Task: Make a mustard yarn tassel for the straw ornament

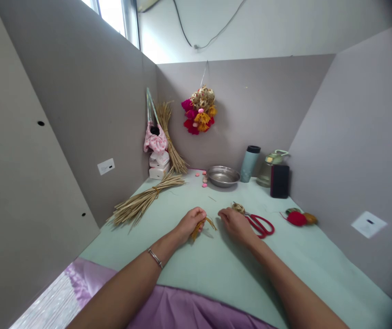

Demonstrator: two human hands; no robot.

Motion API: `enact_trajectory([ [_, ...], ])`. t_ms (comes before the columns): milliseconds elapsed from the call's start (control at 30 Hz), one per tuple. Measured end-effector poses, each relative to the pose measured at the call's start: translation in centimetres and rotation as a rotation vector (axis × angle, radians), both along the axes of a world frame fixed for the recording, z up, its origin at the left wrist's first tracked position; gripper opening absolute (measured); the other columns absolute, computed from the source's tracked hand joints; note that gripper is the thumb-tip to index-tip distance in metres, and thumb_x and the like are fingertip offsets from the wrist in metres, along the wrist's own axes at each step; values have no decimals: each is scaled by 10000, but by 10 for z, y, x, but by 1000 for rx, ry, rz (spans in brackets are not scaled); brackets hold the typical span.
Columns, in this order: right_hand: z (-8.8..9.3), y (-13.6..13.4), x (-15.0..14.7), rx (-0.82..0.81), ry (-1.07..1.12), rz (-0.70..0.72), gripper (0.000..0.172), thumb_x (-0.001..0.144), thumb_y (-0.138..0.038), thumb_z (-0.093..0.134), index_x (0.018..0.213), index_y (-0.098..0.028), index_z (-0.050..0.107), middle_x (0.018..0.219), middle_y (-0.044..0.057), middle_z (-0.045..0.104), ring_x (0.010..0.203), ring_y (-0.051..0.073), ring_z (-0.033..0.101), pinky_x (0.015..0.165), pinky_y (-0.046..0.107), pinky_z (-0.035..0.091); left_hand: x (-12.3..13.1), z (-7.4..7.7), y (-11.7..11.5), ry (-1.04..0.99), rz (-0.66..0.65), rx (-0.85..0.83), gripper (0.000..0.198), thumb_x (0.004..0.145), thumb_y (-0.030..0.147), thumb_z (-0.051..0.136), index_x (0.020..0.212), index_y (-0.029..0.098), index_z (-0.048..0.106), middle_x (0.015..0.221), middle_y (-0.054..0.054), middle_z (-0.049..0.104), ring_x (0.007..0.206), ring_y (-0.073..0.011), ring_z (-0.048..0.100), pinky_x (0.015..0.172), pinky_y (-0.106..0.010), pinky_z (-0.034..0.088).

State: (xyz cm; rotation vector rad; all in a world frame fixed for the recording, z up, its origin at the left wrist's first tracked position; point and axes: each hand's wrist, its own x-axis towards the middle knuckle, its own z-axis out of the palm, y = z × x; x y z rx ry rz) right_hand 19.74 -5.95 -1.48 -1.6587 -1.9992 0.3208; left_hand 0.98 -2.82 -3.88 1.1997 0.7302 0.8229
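My left hand [190, 222] is closed on a small bundle of mustard-yellow yarn [196, 232]; a few strands stick out to its right. To the right, my right hand [234, 220] hangs low over the table, its fingers pressed together at the tips; whether a thin thread lies between them is too small to tell. Red-handled scissors [261, 227] lie just beyond and right of my right hand. Near their blades sits a small woven straw ball [238, 208]. The two hands are apart.
Straw bundle [144, 198] at left, metal bowl [223, 176] at back centre. Tumbler [250, 164], green jug [265, 173] and dark phone [280, 181] stand at back right; red yarn [296, 218] lies right. Pompom cluster [201, 109] hangs on the back panel.
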Motion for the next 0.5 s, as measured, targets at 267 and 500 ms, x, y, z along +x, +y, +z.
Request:
enact_trajectory([
  [267, 12, -6, -15, -204, 385, 266, 302, 870, -403, 511, 780, -165, 674, 695, 9, 636, 643, 156, 542, 612, 257, 404, -2, 4, -4, 9, -41, 20, 321, 756, 472, 615, 818, 194, 466, 567, 62, 459, 449, -55, 399, 467, -180, 305],
  [500, 9, -2, -12, -239, 598, 198, 182, 801, -328, 565, 774, -158, 624, 650, -5, 590, 586, 122, 474, 570, 245, 350, -2, 3, -4, 12, -56, 36, 329, 754, 478, 618, 830, 194, 470, 572, 66, 460, 449, -51, 401, 468, -174, 312],
])
